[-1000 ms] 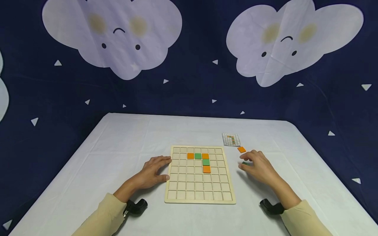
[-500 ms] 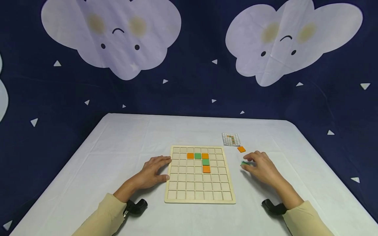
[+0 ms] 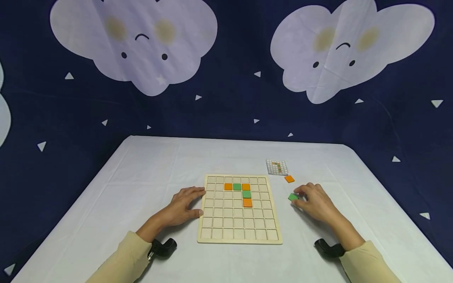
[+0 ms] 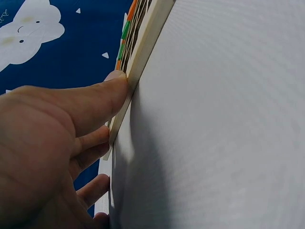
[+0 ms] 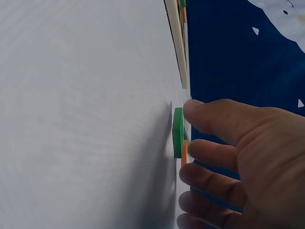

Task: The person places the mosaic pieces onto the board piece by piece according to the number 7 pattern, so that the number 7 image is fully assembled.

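Note:
In the head view, my left hand (image 3: 185, 206) rests at the left edge of a wooden grid board (image 3: 227, 223), fingers fairly straight. The left wrist view shows its thumb (image 4: 107, 98) touching the board's edge. Orange and green square tiles fill several cells of the upper grid, among them a green tile (image 3: 246, 194). Right of the board, my right hand (image 3: 315, 202) hovers over a loose green tile (image 3: 293, 197) on the table. Its thumb and fingers are spread beside that tile; in the right wrist view the green tile (image 5: 177, 132) appears ungripped.
A loose orange tile (image 3: 289, 179) lies beyond the right hand. Behind it is a small card (image 3: 277, 167) printed with a grid pattern. A white cloth covers the table (image 3: 159, 165); a dark blue cloud-print backdrop (image 3: 240, 106) hangs behind.
My right hand has shifted slightly right, uncovering more of the loose green tile. My left hand and the board have stayed in place.

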Demonstrator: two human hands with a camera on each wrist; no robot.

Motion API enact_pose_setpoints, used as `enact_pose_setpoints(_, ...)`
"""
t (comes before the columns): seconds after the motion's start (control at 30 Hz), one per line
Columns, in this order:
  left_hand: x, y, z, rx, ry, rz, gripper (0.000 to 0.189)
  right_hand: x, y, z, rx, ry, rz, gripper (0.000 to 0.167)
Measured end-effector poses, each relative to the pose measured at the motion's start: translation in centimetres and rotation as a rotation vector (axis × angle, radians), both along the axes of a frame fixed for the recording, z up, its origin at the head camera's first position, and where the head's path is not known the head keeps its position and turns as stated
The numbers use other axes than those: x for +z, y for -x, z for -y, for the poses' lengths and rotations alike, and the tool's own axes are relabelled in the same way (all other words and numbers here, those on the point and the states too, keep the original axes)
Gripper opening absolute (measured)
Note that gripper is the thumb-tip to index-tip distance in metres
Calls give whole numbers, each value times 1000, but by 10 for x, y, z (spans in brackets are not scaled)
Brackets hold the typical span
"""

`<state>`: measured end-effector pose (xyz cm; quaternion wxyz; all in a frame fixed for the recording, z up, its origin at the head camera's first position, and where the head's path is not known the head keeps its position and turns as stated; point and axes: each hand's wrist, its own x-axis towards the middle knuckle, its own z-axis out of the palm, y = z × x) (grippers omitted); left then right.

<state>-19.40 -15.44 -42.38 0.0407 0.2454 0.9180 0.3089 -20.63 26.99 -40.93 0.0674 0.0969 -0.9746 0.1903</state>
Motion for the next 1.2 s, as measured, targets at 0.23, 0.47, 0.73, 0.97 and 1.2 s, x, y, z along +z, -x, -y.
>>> enact_pose_setpoints(0.23, -1, 0, 0, 9, 1, 9, 62, -2, 1, -1, -4, -9, 28, 30)
enact_pose_setpoints(0.47, 0, 0, 0, 6, -1, 6, 62, -2, 2, -2, 1, -21, 20, 27)
enact_pose_setpoints(0.73, -1, 0, 0, -3, 2, 0, 62, -3, 2, -2, -14, -24, 43, 26)
enact_pose_setpoints(0.97, 0, 0, 0, -4, 8, -6, 62, -3, 2, -2, -24, -26, 58, 26)
enact_pose_setpoints(1.2, 0, 0, 0, -3, 6, 0, 62, -4, 3, -2, -22, -21, 49, 25)
